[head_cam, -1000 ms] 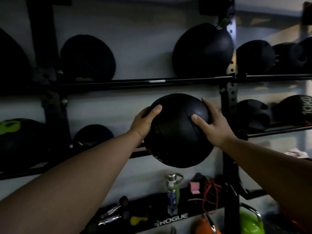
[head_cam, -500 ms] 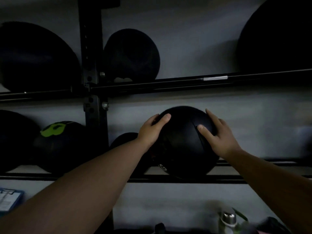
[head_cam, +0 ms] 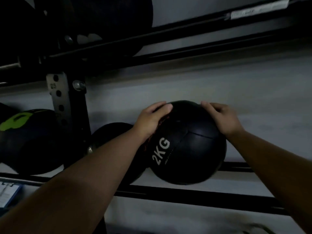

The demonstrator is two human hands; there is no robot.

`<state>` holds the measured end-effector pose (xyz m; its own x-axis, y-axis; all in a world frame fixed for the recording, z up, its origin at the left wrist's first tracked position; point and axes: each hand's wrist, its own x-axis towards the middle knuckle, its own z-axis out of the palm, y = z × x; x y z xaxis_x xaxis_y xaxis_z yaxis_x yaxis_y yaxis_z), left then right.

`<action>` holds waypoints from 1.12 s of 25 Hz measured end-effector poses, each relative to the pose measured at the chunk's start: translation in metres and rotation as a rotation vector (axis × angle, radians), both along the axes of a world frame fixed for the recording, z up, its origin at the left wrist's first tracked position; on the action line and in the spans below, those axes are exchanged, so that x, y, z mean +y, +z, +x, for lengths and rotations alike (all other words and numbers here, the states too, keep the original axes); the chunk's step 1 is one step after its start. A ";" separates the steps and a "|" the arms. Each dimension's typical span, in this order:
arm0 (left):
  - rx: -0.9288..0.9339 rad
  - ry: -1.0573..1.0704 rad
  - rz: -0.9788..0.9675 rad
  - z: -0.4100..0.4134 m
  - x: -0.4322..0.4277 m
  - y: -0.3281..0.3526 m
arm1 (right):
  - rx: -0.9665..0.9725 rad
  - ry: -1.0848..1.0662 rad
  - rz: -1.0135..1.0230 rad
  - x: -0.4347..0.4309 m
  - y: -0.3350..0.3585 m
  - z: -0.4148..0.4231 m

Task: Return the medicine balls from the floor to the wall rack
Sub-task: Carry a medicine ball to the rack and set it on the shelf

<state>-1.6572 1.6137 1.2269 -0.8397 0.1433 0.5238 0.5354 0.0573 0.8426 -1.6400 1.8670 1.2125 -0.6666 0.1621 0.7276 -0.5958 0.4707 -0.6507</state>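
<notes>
Now we have both arms stretched forward and up to the wall rack (head_cam: 185, 195), forearms bare and coming in from the lower corners. Our left hand (head_cam: 152, 120) lies over the upper left of the 2KG medicine ball (head_cam: 189, 149), fingers curved round its far side and thumb laid along the top. Our right hand (head_cam: 222, 119) cups the upper right in the same way, its fingertips reaching the crown. The two hands are apart, clamping the ball between them. The ball sits on the lower tier, resting on the near rail and the far rail (head_cam: 236, 168), close to the wall, with its white "2KG" print facing us.

The light is dim and much of the scene is lost in shadow. Our left forearm covers most of a plain black ball (head_cam: 109, 134) just left of the one we hold; we cannot tell whether the two touch. Further left, past the perforated upright post (head_cam: 65, 107), sits a ball with a green marking (head_cam: 25, 141), cut off by the frame edge. On the upper tier a large dark ball (head_cam: 108, 19) is cropped at the top. A clipboard (head_cam: 8, 193) shows only a corner at the lower left.

We count two hands, four balls we can be sure of, and one upright post.
</notes>
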 end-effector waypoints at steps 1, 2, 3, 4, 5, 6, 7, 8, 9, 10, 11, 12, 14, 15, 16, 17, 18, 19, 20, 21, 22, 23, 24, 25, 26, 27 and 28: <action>-0.020 0.003 0.017 -0.005 0.001 0.003 | -0.009 0.014 0.021 -0.001 0.004 -0.005; -0.027 0.005 0.016 -0.009 0.000 0.004 | -0.011 0.013 0.028 -0.001 0.005 -0.009; -0.021 0.001 0.007 -0.008 -0.001 0.002 | -0.007 0.016 0.010 -0.002 0.003 -0.009; -0.010 -0.007 -0.003 -0.004 -0.002 -0.001 | -0.004 0.018 -0.017 -0.002 -0.001 -0.006; 0.006 -0.016 -0.005 0.003 -0.002 -0.005 | 0.008 0.012 -0.028 -0.002 -0.007 -0.001; 0.022 -0.025 -0.007 0.008 -0.002 -0.009 | 0.020 -0.004 -0.022 -0.002 -0.012 0.007; 0.031 -0.030 -0.020 0.014 -0.005 -0.012 | 0.023 -0.026 -0.013 -0.003 -0.015 0.017; 0.036 -0.020 -0.049 0.019 -0.008 -0.014 | 0.000 -0.057 -0.005 -0.006 -0.015 0.027; 0.047 -0.006 -0.098 0.024 -0.012 -0.016 | -0.046 -0.104 0.014 -0.010 -0.013 0.037; 0.061 0.005 -0.161 0.029 -0.017 -0.017 | -0.108 -0.167 0.051 -0.013 -0.011 0.049; 0.074 0.019 -0.236 0.034 -0.021 -0.016 | -0.171 -0.241 0.107 -0.017 -0.011 0.058; 0.080 0.035 -0.306 0.039 -0.025 -0.013 | -0.226 -0.315 0.179 -0.021 -0.009 0.069; 0.113 0.073 -0.405 0.046 -0.032 0.000 | -0.299 -0.442 0.313 -0.033 0.000 0.096; 0.159 0.096 -0.456 0.046 -0.039 0.007 | -0.324 -0.489 0.363 -0.040 0.003 0.111; 0.229 0.098 -0.528 0.049 -0.048 0.014 | -0.357 -0.541 0.419 -0.048 0.007 0.131; 0.309 0.087 -0.620 0.053 -0.058 0.018 | -0.400 -0.598 0.475 -0.058 0.009 0.150; 0.383 0.060 -0.705 0.057 -0.068 0.021 | -0.443 -0.664 0.523 -0.068 0.010 0.171; 0.437 0.021 -0.761 0.063 -0.075 0.023 | -0.480 -0.737 0.559 -0.077 0.011 0.192; 0.466 -0.028 -0.780 0.070 -0.079 0.022 | -0.511 -0.807 0.586 -0.086 0.012 0.212; 0.487 -0.076 -0.772 0.079 -0.080 0.020 | -0.541 -0.865 0.602 -0.093 0.011 0.234; 0.507 -0.113 -0.753 0.088 -0.078 0.019 | -0.566 -0.904 0.607 -0.100 0.012 0.256; 0.529 -0.144 -0.740 0.098 -0.073 0.019 | -0.587 -0.937 0.605 -0.107 0.014 0.280; 0.554 -0.186 -0.729 0.112 -0.067 0.020 | -0.611 -0.981 0.606 -0.113 0.016 0.309; 0.578 -0.235 -0.713 0.129 -0.059 0.023 | -0.635 -1.035 0.605 -0.118 0.021 0.340; 0.599 -0.295 -0.696 0.148 -0.052 0.029 | -0.647 -1.099 0.599 -0.123 0.026 0.373; 0.616 -0.357 -0.680 0.169 -0.044 0.034 | -0.652 -1.171 0.593 -0.127 0.033 0.408; 0.638 -0.412 -0.669 0.191 -0.037 0.040 | -0.653 -1.242 0.585 -0.131 0.039 0.442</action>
